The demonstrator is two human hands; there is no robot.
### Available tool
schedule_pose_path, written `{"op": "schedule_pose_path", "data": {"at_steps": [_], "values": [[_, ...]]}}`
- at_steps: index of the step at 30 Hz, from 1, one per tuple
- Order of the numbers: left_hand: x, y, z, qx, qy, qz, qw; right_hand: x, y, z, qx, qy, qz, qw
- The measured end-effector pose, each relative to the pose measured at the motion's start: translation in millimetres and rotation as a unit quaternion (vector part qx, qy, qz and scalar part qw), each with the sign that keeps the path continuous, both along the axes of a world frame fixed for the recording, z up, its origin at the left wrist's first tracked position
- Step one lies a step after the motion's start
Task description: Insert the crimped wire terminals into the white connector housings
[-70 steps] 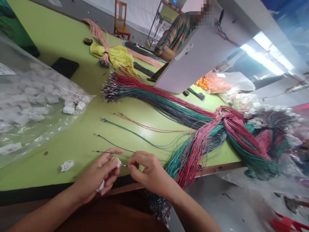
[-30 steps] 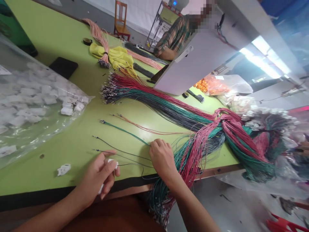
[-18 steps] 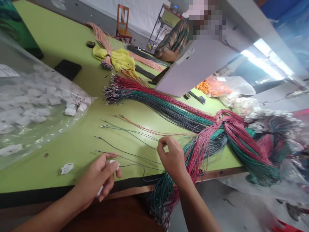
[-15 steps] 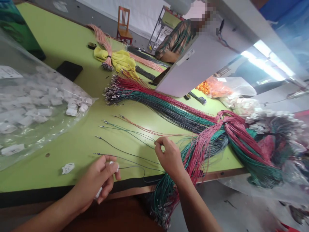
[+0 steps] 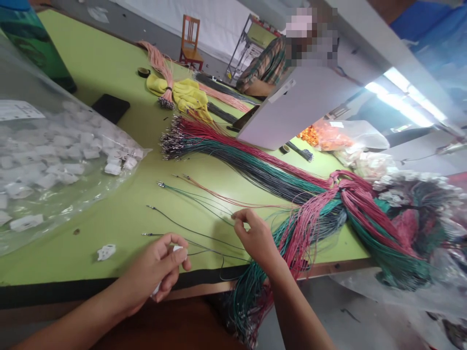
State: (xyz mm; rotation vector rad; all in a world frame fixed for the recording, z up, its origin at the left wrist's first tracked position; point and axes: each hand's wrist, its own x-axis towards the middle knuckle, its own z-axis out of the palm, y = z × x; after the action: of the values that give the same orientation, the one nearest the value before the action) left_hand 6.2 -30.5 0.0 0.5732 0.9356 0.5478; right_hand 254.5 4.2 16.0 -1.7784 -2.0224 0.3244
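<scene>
My left hand (image 5: pixel 166 267) is closed around a white plastic connector (image 5: pixel 178 248), at the table's front edge. My right hand (image 5: pixel 251 233) pinches the thin green wires (image 5: pixel 197 198) a little to the right of it. Those wires' metal tips lie together on the green table (image 5: pixel 127 204). Two dark wires (image 5: pixel 182 223) lie below them, spread apart, and a few red wires (image 5: pixel 215 194) lie above. A loose white connector (image 5: pixel 106 252) rests left of my left hand. Behind is a thick bundle of red, green and black wires (image 5: pixel 233 155).
A clear bag of white connectors (image 5: pixel 73 160) covers the left side. A black phone (image 5: pixel 110 108), yellow cloth (image 5: pixel 189 97) and tape roll (image 5: pixel 143 72) lie farther back. A white panel (image 5: pixel 277 112) stands behind the bundle; a person in a plaid sleeve (image 5: pixel 264 61) sits beyond. Wire bundles (image 5: pixel 386 223) hang over the right edge.
The green wires' tips, apart before, now lie together. My left hand appears slightly farther right, still with the white connector. My right hand keeps its pinch, and the whole view has shifted slightly.
</scene>
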Motion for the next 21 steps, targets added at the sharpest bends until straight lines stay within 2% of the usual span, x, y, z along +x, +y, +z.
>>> {"op": "schedule_pose_path", "data": {"at_steps": [5, 9, 13, 15, 16, 18, 20, 21], "values": [[3.1, 1.3, -5.6, 0.019, 0.008, 0.000, 1.000, -0.7, -0.8, 1.6, -0.042, 0.017, 0.045, 0.998], [2.8, 0.8, -7.0, 0.035, 0.011, -0.012, 0.999, -9.3, 5.9, 6.8, 0.003, 0.054, 0.059, 0.997], [2.1, 0.5, -8.1, 0.033, 0.017, -0.007, 0.999, -32.3, 6.5, 28.0, 0.094, 0.093, 0.034, 0.991], [1.6, 0.0, -8.8, 0.030, 0.015, -0.002, 0.999, -49.6, 0.8, 42.5, 0.096, 0.124, 0.047, 0.987], [1.2, -0.4, -9.1, 0.033, 0.012, -0.004, 0.999, -58.8, -3.1, 48.9, 0.074, 0.146, 0.071, 0.984], [0.1, -1.7, -9.5, 0.058, 0.008, -0.031, 0.998, -75.4, -11.0, 56.4, -0.028, 0.205, 0.152, 0.966], [-1.3, -3.1, -9.7, 0.090, 0.014, -0.064, 0.994, -85.8, -16.8, 54.6, -0.151, 0.260, 0.213, 0.929], [-1.8, -3.6, -9.9, 0.097, 0.019, -0.075, 0.992, -87.8, -18.3, 50.3, -0.197, 0.277, 0.212, 0.916]]}}
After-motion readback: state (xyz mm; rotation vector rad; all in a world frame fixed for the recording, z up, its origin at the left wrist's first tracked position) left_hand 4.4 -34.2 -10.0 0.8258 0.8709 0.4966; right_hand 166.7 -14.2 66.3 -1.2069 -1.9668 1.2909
